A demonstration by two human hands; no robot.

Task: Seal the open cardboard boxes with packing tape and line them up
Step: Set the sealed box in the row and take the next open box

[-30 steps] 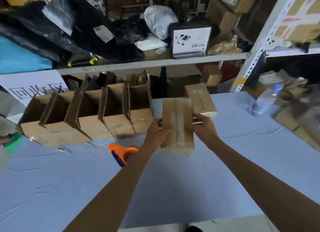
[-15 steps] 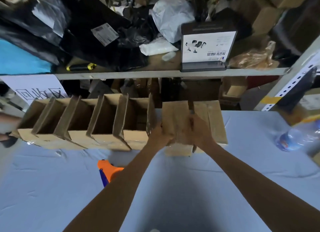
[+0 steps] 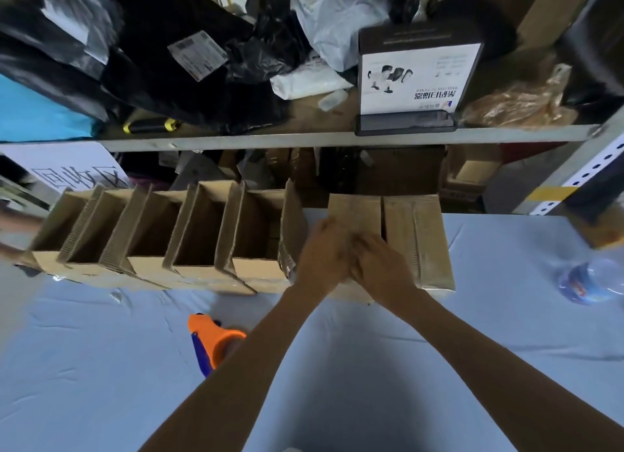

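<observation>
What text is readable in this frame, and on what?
"回收区": white paper sign at the far left, seen upside down.
Black-and-white product box on the shelf: upside-down Chinese heading, too blurred to read; fine print too small.
Shipping label on a black bag: barcode and print too small.
Water bottle label: blurred.
Cardboard boxes, tape dispenser: none visible.

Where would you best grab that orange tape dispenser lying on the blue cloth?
Probably by the blue handle of the orange tape dispenser, coming from above on its left. The handle sticks out toward the table's near edge with bare cloth beside it, while the left forearm covers the dispenser's right part. Both hands, left hand and right hand, rest on a sealed box.
</observation>
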